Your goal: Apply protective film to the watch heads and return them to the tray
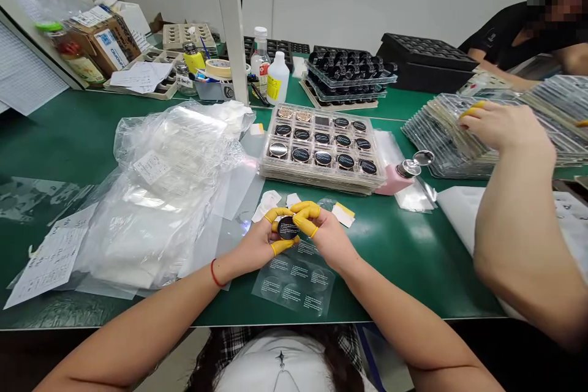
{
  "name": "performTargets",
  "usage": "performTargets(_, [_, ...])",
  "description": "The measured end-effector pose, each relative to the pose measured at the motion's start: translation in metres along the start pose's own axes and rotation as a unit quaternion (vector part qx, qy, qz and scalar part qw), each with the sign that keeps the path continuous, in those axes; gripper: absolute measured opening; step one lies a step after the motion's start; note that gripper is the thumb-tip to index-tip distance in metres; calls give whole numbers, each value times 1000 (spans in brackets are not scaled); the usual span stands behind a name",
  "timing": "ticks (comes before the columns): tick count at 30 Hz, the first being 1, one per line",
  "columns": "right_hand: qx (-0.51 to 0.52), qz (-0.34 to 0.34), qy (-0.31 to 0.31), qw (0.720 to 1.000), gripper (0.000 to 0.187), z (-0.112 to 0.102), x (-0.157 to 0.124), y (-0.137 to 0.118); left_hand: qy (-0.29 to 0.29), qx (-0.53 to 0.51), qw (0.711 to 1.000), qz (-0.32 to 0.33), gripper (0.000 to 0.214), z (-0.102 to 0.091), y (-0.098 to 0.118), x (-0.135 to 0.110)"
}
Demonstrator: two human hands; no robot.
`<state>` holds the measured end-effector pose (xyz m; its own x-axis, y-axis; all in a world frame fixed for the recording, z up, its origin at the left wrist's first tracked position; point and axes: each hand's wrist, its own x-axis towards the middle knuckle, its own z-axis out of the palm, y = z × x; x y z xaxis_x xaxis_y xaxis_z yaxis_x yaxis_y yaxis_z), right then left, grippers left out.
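Green workbench below, left grip and right grip clasp a black disc, rim partly hidden.

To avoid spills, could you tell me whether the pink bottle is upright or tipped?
Tipped: the pink bottle lies on its side.
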<state>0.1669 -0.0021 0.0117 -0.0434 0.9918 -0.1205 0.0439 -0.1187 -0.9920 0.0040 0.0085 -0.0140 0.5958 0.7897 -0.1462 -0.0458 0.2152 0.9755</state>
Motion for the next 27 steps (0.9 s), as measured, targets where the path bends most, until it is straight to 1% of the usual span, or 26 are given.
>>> performTargets(4, [-9, -9, -2, 1000, 22, 0, 0, 4, -1, -2, 1000, 0, 46, 1, 5, -2])
performTargets(8, [-33, -14, -4, 999, 22, 0, -1, 3, -12, -21, 1000, -6, 45, 1, 7, -2])
performTargets(15, [-88, -46, -3, 995, 20, 0, -1, 0, -14, -39, 999, -7, 46, 1, 4, -3])
performTargets(27, [-118, -76, 17, 990, 14, 3, -4, 0, -10, -37, 999, -2, 46, 0, 0, -2])
